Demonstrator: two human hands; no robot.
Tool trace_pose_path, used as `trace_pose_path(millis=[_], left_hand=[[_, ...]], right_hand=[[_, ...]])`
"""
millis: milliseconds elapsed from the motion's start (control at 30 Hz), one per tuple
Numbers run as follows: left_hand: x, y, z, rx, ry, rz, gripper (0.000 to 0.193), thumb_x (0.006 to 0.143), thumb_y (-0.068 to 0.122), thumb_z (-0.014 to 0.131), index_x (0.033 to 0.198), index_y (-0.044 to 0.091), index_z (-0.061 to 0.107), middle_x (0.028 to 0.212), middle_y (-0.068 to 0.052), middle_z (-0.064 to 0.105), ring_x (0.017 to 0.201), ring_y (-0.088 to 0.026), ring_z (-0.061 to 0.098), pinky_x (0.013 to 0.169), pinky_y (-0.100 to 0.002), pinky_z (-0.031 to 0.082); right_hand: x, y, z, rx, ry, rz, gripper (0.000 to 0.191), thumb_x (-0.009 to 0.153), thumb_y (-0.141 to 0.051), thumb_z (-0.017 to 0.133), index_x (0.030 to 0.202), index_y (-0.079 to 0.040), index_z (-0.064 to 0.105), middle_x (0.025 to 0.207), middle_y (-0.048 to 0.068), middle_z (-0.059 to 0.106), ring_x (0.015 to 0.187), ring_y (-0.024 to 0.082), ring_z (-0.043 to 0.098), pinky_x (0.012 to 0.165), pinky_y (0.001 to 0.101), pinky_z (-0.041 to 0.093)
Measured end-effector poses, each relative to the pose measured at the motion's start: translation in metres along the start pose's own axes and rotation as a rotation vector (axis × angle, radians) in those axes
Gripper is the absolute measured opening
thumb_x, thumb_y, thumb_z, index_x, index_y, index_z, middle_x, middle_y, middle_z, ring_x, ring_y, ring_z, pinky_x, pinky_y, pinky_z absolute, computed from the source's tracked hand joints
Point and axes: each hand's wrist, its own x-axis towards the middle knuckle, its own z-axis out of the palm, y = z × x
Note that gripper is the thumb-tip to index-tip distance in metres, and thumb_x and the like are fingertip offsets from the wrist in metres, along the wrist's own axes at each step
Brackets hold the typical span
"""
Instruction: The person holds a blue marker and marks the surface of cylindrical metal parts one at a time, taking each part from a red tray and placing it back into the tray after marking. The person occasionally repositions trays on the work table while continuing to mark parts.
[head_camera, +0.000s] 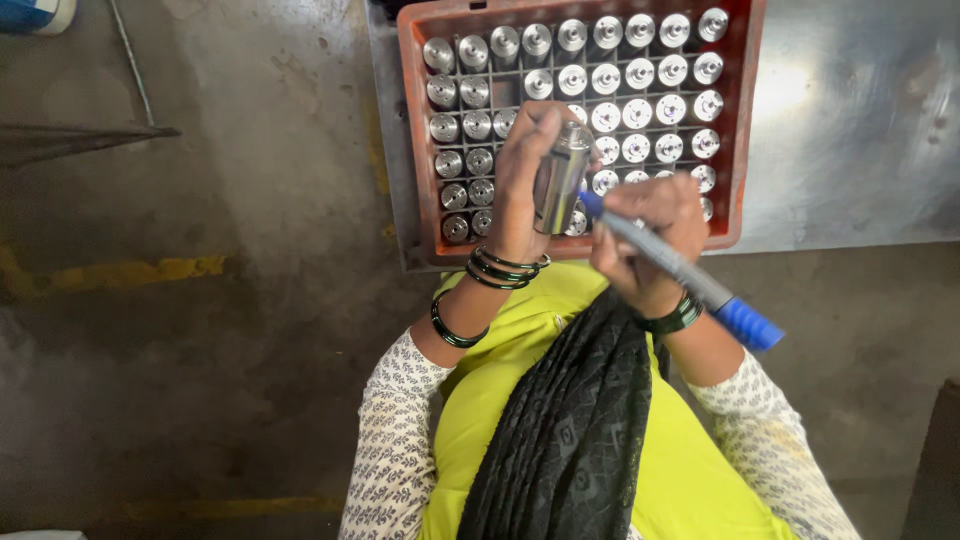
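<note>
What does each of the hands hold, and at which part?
The left hand grips a metal cylinder around its side. The right hand holds a blue-capped marker near its tip end.

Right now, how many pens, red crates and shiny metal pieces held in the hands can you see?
Blue marker pen, in the right hand: 1
Metal cylinder, in the left hand: 1
Red crate: 1
Total: 3
</note>
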Motion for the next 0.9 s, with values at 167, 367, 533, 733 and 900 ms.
trace_pose_path(millis=[167,367,533,733,900], left_hand=[[0.000,-0.007,-0.006,0.055,0.063,0.056,0.026,0.107,0.029,0.061,0.115,0.006,0.053,0.108,-0.002,0.057,0.098,-0.010,0.059,0.091,-0.031,0.057],[0.003,-0.010,-0.006,0.004,0.114,-0.033,0.032,0.108,0.038,0.054,0.109,0.006,0.052,0.094,-0.010,0.064,0.087,-0.018,0.070,0.080,-0.031,0.057],[0.016,-0.014,-0.024,-0.085,0.033,-0.025,0.030,0.099,0.032,0.067,0.107,0.008,0.050,0.095,-0.010,0.063,0.089,-0.019,0.069,0.085,-0.035,0.060],[0.074,-0.009,-0.089,1.010,0.062,0.534,0.038,0.093,0.018,0.080,0.115,0.006,0.052,0.102,-0.010,0.067,0.087,-0.020,0.065,0.077,-0.033,0.053],[0.085,-0.010,-0.137,1.433,-0.111,0.535,0.043,0.083,0.016,0.086,0.111,0.010,0.054,0.103,-0.009,0.069,0.098,-0.028,0.067,0.095,-0.043,0.051]], right_hand=[[-0.003,0.002,0.005,0.077,-0.002,-0.050,0.024,0.085,-0.004,0.071,0.105,-0.005,0.058,0.087,0.003,0.067,0.074,0.020,0.053,0.078,0.0394,0.041],[0.006,0.017,0.013,0.042,0.085,-0.083,0.024,0.086,-0.006,0.074,0.105,-0.005,0.060,0.083,0.007,0.063,0.071,0.020,0.052,0.071,0.0359,0.041],[-0.013,0.015,0.017,0.182,0.016,0.010,0.020,0.094,-0.008,0.070,0.106,-0.006,0.054,0.098,0.008,0.063,0.082,0.023,0.058,0.074,0.0317,0.046],[-0.028,0.035,-0.005,0.290,0.138,0.294,0.024,0.099,-0.004,0.070,0.113,-0.002,0.052,0.110,0.011,0.060,0.090,0.015,0.054,0.082,0.0272,0.046],[-0.035,0.043,-0.004,0.400,0.175,0.381,0.026,0.106,-0.008,0.070,0.118,-0.003,0.049,0.110,0.009,0.058,0.102,0.015,0.055,0.094,0.0271,0.046]])
